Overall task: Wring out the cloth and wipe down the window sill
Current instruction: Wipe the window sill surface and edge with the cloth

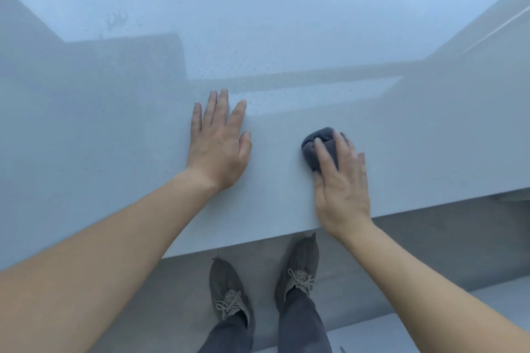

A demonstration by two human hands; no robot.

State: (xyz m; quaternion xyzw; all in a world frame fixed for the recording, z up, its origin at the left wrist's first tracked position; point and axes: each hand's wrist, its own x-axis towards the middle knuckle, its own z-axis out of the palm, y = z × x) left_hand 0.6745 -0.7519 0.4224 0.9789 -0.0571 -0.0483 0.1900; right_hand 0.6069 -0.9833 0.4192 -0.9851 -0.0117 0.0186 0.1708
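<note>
Pressing the bunched cloth (319, 149) against the window sill (286, 37) under our right hand (341, 180) (fingers clamped over it), we brace our left hand (219, 140) flat and empty beside it; the sill's length runs left-right, unwiped far portion ahead.

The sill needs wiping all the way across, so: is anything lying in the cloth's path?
Only the left hand, pressed flat on the window sill just left of the cloth under the right hand. Otherwise the visible sill is bare.
</note>
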